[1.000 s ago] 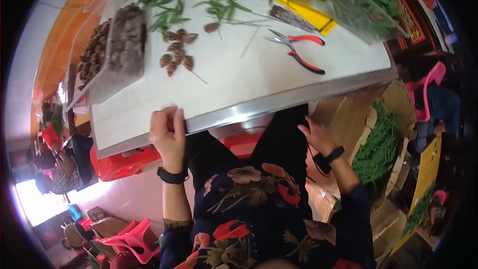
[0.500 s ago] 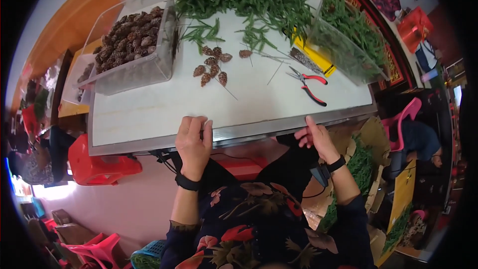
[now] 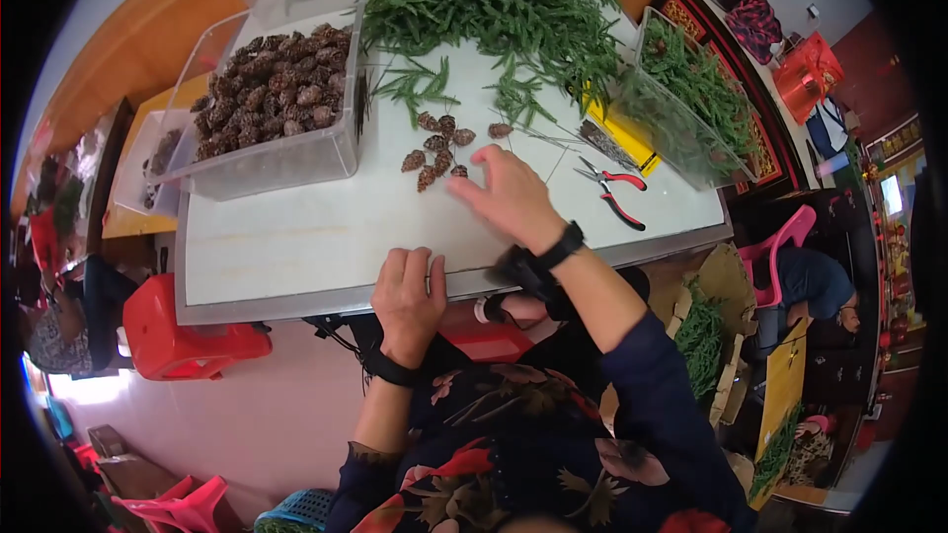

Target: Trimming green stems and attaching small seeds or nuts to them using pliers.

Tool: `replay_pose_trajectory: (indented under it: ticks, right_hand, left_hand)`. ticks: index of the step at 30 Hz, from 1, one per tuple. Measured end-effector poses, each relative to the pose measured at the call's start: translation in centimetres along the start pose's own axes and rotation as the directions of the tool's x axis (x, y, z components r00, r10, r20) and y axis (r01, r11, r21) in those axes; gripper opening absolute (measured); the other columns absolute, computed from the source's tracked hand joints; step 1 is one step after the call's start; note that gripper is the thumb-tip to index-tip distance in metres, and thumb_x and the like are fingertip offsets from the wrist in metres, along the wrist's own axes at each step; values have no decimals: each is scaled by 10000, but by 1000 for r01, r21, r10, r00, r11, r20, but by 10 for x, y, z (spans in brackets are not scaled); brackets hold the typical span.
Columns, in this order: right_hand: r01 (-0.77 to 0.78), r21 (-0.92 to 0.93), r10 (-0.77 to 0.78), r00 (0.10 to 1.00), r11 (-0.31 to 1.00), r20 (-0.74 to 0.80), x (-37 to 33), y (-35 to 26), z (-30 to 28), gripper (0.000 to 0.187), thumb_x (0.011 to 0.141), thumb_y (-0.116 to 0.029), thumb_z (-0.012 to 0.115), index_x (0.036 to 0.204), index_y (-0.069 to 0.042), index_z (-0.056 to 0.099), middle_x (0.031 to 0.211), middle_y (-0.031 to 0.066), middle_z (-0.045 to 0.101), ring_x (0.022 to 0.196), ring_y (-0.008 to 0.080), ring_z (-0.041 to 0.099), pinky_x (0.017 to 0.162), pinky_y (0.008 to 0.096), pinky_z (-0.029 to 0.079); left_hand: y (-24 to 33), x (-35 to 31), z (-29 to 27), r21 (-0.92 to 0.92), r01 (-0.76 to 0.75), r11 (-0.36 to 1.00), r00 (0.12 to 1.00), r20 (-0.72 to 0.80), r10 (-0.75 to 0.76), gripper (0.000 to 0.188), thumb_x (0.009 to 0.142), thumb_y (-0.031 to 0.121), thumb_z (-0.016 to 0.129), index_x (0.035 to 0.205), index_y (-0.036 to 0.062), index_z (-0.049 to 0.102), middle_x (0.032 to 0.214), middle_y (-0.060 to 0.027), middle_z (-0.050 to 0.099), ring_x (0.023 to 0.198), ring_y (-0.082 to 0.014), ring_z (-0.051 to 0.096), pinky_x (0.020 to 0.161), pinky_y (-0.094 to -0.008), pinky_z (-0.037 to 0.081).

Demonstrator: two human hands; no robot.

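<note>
My right hand reaches over the white tabletop, its thumb and forefinger spread on either side of a small brown pine cone that they do not visibly grip. More cones lie just beyond in a loose cluster, and one lone cone sits to the right. Closed, with bent fingers, my left hand rests at the table's metal front edge; nothing shows in it. Red-and-black pliers lie with handles apart, right of my right hand. Thin wires are scattered nearby.
A clear bin of pine cones stands at the left. Green artificial sprigs heap at the back. Another clear bin holds more greenery, beside a yellow packet. A red stool stands left; other people sit at both sides.
My right hand has moved from the table's front edge forward and left to the pine cones. My left hand has shifted slightly, staying at the edge. The view has shifted a little.
</note>
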State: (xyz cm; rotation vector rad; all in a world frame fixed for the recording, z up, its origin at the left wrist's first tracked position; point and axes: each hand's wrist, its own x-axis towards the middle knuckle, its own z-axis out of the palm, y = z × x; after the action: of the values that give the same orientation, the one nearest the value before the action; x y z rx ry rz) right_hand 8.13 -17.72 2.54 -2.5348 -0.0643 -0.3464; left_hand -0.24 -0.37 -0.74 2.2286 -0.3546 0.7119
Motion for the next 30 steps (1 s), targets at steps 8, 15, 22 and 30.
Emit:
replay_pose_trajectory:
  ticks: [8, 15, 22, 30]
  right_hand:
    - [-277, 336, 261, 961, 900, 92, 4, 26, -5, 412, 801, -311, 727, 1032, 11, 617, 912, 150, 667, 796, 288, 650, 739, 380, 521]
    - [-252, 616, 371, 926, 746, -71, -22, 20, -42, 271, 845, -154, 729, 1041, -13, 607, 883, 54, 640, 649, 66, 549, 556, 217, 468]
    - [-164, 289, 189, 980, 943, -59, -22, 26, -54, 255, 818, -146, 741, 1002, -9, 630, 829, 29, 644, 583, 58, 497, 548, 224, 443]
    - [-54, 486, 69, 998, 872, -12, -17, -6, -67, 270, 815, -136, 743, 1029, -6, 641, 846, 20, 655, 610, 46, 498, 571, 207, 431]
  left_hand:
    - [0, 1, -3, -23, -5, 1000, 1000, 17, 5, 125, 798, 40, 704, 883, 39, 612, 794, -112, 561, 681, -296, 571, 585, -376, 458]
    - [-2, 1, -8, -19, -12, 1000, 998, 55, 13, 137, 796, 45, 709, 900, 36, 620, 794, -112, 554, 676, -287, 563, 578, -373, 452]
    - [23, 17, -27, -84, 237, 968, 949, 235, -212, 226, 797, 61, 727, 995, 21, 624, 858, -103, 564, 650, -198, 558, 563, -318, 442]
    - [43, 56, -16, -387, 444, 808, 893, 265, -364, 588, 826, 52, 707, 1357, 35, 455, 1245, -129, 548, 736, -108, 594, 610, -228, 476]
